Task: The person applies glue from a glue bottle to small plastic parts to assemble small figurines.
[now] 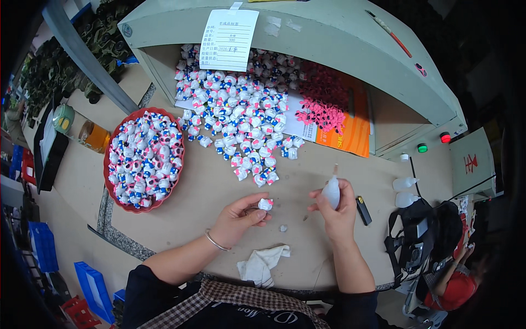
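My left hand [239,218] pinches a small white toy figurine [266,204] with a touch of pink between thumb and fingers. In my right hand [339,214] is a white squeeze bottle [331,192], its thin nozzle pointing up. The two hands are apart above the table. A heap of white, blue and pink figurines [241,118] spills out of the shelf in front of them. More figurines fill a red scalloped basin [109,183] on the left. Small pink pieces with dark spots [323,115] lie on the shelf's right side.
A crumpled white cloth [262,265] lies near me, beside a small grey lump [282,228]. To the right are a black lighter-like object [363,211], two white bottles [405,199] and a black bag [419,236]. A jar of amber liquid [93,136] stands left. Another person [457,288] is at far right.
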Available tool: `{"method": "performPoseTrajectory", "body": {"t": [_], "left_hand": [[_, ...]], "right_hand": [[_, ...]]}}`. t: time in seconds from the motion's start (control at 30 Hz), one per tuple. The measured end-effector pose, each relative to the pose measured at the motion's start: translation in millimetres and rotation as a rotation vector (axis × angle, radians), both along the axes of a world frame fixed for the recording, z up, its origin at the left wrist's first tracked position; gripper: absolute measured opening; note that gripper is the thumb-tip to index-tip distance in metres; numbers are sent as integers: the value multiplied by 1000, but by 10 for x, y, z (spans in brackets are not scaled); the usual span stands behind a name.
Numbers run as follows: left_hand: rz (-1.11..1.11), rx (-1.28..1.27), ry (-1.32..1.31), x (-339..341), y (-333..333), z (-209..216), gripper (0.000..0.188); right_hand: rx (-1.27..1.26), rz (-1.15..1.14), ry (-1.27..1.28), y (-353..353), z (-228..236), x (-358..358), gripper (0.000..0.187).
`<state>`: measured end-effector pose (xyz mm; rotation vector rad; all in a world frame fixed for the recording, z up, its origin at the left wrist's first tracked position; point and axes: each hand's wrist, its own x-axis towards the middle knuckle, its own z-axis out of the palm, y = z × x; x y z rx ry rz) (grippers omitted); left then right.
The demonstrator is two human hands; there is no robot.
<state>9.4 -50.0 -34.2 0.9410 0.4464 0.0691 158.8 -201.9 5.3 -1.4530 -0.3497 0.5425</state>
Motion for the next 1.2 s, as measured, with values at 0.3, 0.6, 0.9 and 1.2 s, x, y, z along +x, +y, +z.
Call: {"method": "performPoseTrajectory", "body": {"t": [0.3,0.6,0.9,1.2], "left_hand": [[13,-92,7,0,15,1,40],[1,-30,-78,-20,35,-58,41],[23,-83,-27,-16,20,-49,40],[-31,118,-67,-7,-83,-74,39]], "right_hand": [[-575,-67,-1097,817,-309,943,24],[-826,209,-1113,694,-202,919,29],[-358,75,-84,192,18,462,11],[-186,272,282,62,30,-367,8]]}}
